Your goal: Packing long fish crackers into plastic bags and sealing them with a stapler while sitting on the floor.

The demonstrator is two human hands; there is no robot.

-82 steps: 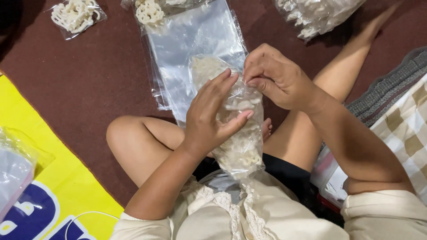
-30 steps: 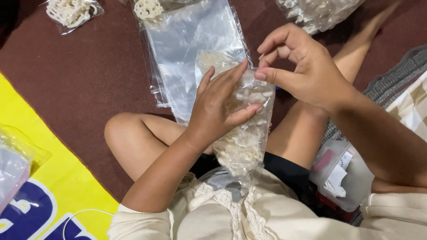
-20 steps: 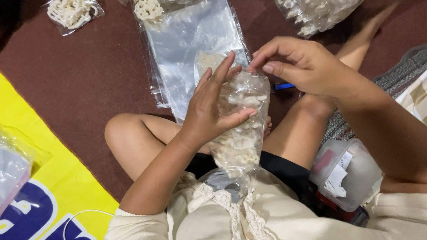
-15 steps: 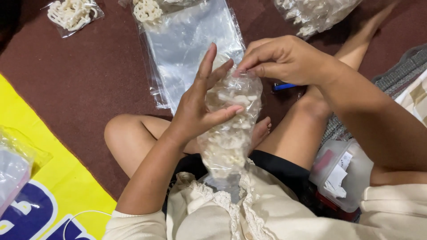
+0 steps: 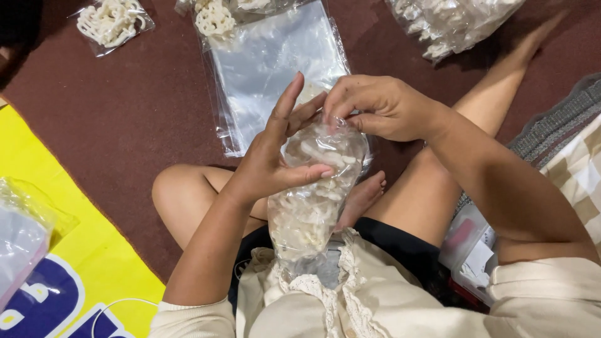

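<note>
A clear plastic bag of pale white crackers [image 5: 313, 194] stands upright over my lap. My left hand [image 5: 275, 156] wraps around its upper part, thumb across the front and fingers raised. My right hand [image 5: 375, 106] pinches the twisted top of the same bag from the right. The bag's lower end rests against my cream lace-trimmed top.
A stack of empty clear bags [image 5: 269, 69] lies on the maroon floor beyond my hands. Filled cracker bags sit at the top left [image 5: 113, 22], top centre [image 5: 216, 15] and top right [image 5: 451, 22]. A yellow and blue sheet [image 5: 69, 269] lies left; a plastic container [image 5: 469, 250] is by my right hip.
My right hand has moved left and down onto the bag's top, gathering it shut. The bag has tilted and shifted slightly left in my left hand.
</note>
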